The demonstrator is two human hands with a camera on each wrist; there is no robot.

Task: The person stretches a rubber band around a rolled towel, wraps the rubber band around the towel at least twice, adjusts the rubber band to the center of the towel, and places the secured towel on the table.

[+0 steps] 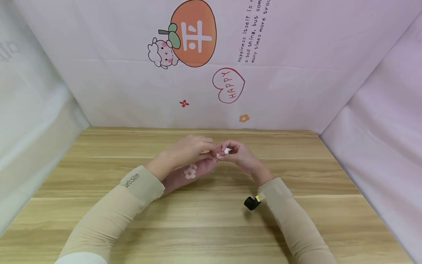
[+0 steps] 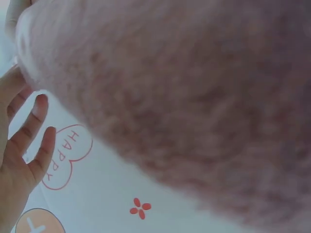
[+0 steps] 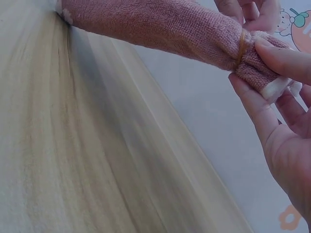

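Head view. One pink towel (image 1: 204, 165), bundled lengthwise, with white flower motif; located above the middle of the wooden table (image 1: 197, 234), between two hands. Left hand (image 1: 188, 149): fingers bent over the towel near its end. Right hand (image 1: 240, 156): thumb and fingers pinched on the white-edged end. Two beige sleeves with grey-beige cuffs, the left cuff (image 1: 142, 185) lettered. One small black object (image 1: 251, 203) with a yellow patch, at the right cuff (image 1: 275, 192). Backdrop cloth (image 1: 287, 91), white, printed with an orange fruit, a heart reading HAPPY, small flowers and lines of text.

Left wrist view. Towel, close and blurred, filling most of the frame. Left hand at the left edge: some fingers spread apart, off the towel; others at its end, seemingly pinching it, though the blur leaves this uncertain.

Right wrist view. One thin tan band (image 3: 241, 48), encircling the towel near its end; contents, the towel's gathered neck. Beyond it, a short tuft with white edging, clamped between the right thumb and fingers. Left fingertips just beside the band, partly cut off by the frame.
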